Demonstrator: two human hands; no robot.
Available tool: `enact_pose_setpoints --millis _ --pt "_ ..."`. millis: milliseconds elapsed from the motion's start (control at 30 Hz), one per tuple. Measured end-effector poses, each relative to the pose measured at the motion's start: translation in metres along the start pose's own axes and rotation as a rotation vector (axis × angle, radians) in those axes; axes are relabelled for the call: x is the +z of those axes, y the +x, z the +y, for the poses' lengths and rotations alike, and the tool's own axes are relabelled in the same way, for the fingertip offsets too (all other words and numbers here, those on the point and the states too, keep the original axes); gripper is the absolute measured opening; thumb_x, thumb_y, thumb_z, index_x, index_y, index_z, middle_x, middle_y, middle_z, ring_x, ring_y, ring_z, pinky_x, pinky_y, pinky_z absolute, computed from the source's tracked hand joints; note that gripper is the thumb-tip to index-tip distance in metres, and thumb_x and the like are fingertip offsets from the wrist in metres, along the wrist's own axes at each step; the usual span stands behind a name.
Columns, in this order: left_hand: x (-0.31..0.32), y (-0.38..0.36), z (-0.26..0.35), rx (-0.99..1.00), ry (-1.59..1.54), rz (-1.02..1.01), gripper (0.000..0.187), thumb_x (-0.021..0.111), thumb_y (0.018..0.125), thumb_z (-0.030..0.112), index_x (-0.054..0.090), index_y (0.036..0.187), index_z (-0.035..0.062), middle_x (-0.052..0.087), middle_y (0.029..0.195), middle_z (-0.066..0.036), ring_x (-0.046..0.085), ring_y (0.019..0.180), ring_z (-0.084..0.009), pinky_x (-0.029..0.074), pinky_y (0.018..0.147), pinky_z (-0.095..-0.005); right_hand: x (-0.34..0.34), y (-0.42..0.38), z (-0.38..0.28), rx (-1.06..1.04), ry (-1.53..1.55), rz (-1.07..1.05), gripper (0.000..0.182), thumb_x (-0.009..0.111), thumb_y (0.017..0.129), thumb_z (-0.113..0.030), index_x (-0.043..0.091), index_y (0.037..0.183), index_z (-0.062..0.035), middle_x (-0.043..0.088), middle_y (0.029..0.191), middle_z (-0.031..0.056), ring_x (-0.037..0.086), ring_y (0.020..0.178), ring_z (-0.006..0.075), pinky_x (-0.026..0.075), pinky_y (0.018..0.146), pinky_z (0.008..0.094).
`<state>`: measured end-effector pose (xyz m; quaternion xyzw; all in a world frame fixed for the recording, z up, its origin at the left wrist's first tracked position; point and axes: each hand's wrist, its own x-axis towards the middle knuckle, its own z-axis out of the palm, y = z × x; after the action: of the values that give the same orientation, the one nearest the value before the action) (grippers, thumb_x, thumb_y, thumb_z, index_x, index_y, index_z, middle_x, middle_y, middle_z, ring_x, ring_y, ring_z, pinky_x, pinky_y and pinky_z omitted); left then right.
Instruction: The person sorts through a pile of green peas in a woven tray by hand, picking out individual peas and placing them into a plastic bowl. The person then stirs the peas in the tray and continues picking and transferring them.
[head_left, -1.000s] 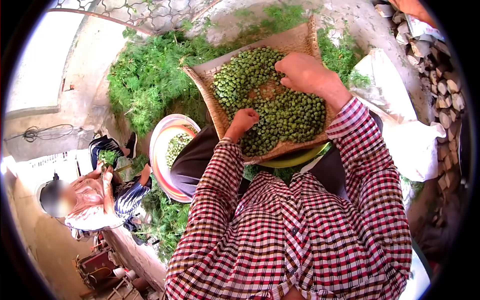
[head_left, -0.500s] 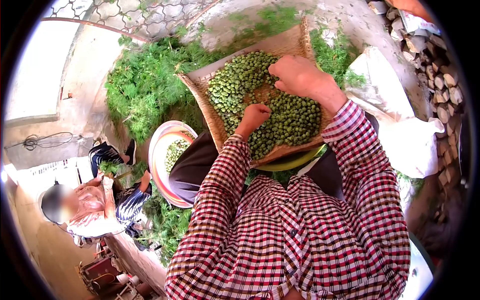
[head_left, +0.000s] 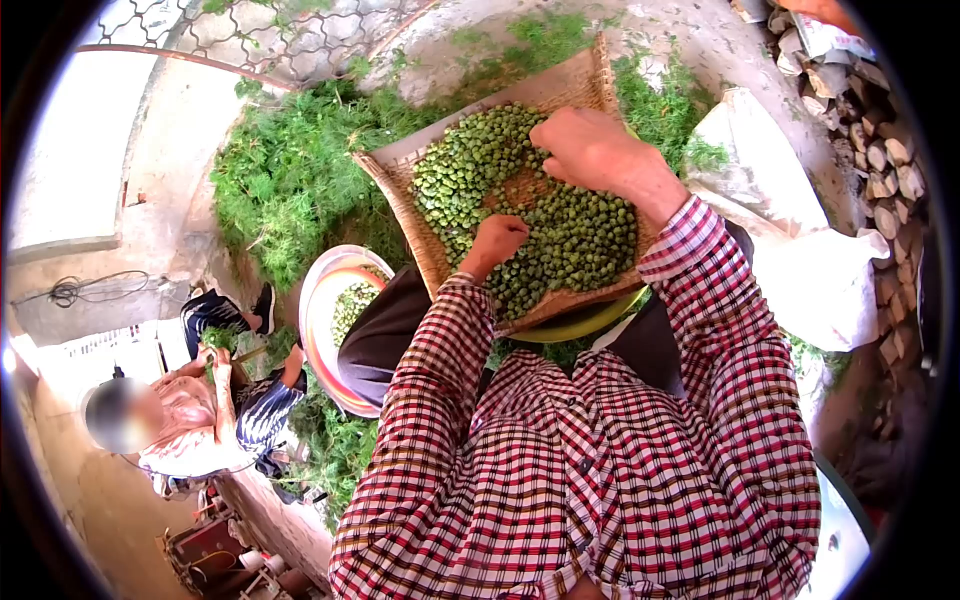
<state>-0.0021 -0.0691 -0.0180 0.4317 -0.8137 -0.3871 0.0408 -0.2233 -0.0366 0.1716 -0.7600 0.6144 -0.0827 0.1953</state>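
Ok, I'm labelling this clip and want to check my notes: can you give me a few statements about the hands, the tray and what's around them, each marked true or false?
1. Both hands rest on green pods heaped in a woven tray. True: the left hand and right hand are both on the heap.
2. The tray is made of shiny metal. False: it is woven from straw-coloured fibre.
3. A round bowl holding more pods sits left of the tray. True.
4. The sleeves are plain blue. False: they are red-and-white checked.
5. Leafy green plants lie beyond the tray. True.
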Motion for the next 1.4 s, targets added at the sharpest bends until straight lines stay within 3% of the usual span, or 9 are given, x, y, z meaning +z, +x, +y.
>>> enact_pose_setpoints --millis 67,300,633,833,900,967,1067,1200,1400 --pt "-0.013 -0.008 0.003 -0.353 -0.333 -0.080 0.009 0.056 0.076 0.007 0.064 0.076 0.0024 0.056 0.062 -0.002 0.050 0.054 -0.0121 0.041 0.050 -0.0275 -0.001 0.000 0.000 -0.010 -0.001 0.011 0.017 0.061 0.077 -0.011 0.057 0.089 0.0002 0.059 0.086 0.0152 0.057 0.087 0.0304 0.046 0.078 0.0399" --pt "-0.029 -0.025 -0.005 -0.544 -0.763 -0.035 0.008 0.058 0.076 0.007 0.063 0.080 0.0021 0.053 0.060 0.000 0.043 0.048 -0.0092 0.033 0.045 -0.0255 -0.002 -0.001 -0.002 -0.011 -0.022 -0.024 0.017 0.061 0.077 -0.012 0.057 0.089 0.0002 0.059 0.086 0.0152 0.058 0.086 0.0299 0.046 0.077 0.0400" --pt "0.019 -0.003 0.022 -0.083 0.123 -0.011 0.016 0.066 0.067 0.015 0.069 0.074 0.0015 0.066 0.073 -0.011 0.059 0.059 -0.0235 0.049 0.061 -0.0348 0.004 0.000 -0.001 -0.030 -0.051 0.010 0.018 0.061 0.077 -0.011 0.057 0.089 0.0008 0.059 0.089 0.0149 0.058 0.088 0.0298 0.046 0.078 0.0402" --pt "0.034 0.016 0.016 -0.215 0.241 -0.026 0.017 0.066 0.065 0.016 0.064 0.065 -0.0009 0.061 0.065 -0.014 0.057 0.057 -0.0265 0.048 0.059 -0.0363 0.000 0.000 -0.003 -0.026 -0.032 -0.003 0.018 0.060 0.076 -0.010 0.058 0.090 0.0012 0.059 0.089 0.0158 0.058 0.088 0.0313 0.046 0.079 0.0403" --pt "0.026 0.012 0.021 -0.217 0.197 -0.088 0.016 0.061 0.065 0.014 0.062 0.063 -0.0015 0.059 0.067 -0.020 0.055 0.060 -0.0358 0.046 0.060 -0.0415 0.003 0.003 0.000 -0.005 -0.025 -0.005 0.019 0.061 0.076 -0.011 0.058 0.090 0.0011 0.060 0.088 0.0157 0.058 0.088 0.0311 0.046 0.079 0.0401" --pt "0.019 0.005 0.012 -0.167 0.059 -0.077 0.017 0.063 0.065 0.014 0.060 0.061 -0.0023 0.057 0.061 -0.018 0.054 0.054 -0.0308 0.045 0.054 -0.0399 0.005 0.003 0.002 0.016 -0.014 -0.008 0.019 0.061 0.076 -0.012 0.058 0.090 0.0010 0.060 0.088 0.0157 0.058 0.088 0.0309 0.046 0.079 0.0399" --pt "-0.008 -0.013 0.031 -0.544 -0.306 -0.201 0.011 0.062 0.071 0.012 0.058 0.068 0.0017 0.046 0.055 -0.002 0.042 0.045 -0.0124 0.034 0.040 -0.0290 0.001 0.000 0.003 -0.012 -0.031 0.022 0.019 0.061 0.076 -0.012 0.058 0.090 0.0008 0.060 0.088 0.0155 0.058 0.088 0.0308 0.046 0.079 0.0403" --pt "-0.022 -0.034 0.015 -0.506 -1.061 -0.221 0.008 0.054 0.081 0.010 0.053 0.074 0.0070 0.039 0.057 0.003 0.031 0.043 -0.0071 0.026 0.039 -0.0228 0.001 -0.002 0.004 -0.014 -0.037 0.021 0.020 0.060 0.077 -0.013 0.058 0.091 0.0010 0.060 0.088 0.0153 0.058 0.088 0.0309 0.046 0.080 0.0407" --pt "-0.035 -0.050 0.029 -0.307 -1.452 -0.227 0.005 0.050 0.086 0.011 0.050 0.081 0.0111 0.039 0.059 0.003 0.032 0.047 -0.0077 0.027 0.044 -0.0227 0.004 -0.001 -0.004 -0.097 0.064 -0.058 0.025 0.061 0.074 -0.015 0.057 0.093 0.0010 0.060 0.088 0.0155 0.058 0.087 0.0303 0.046 0.078 0.0393"
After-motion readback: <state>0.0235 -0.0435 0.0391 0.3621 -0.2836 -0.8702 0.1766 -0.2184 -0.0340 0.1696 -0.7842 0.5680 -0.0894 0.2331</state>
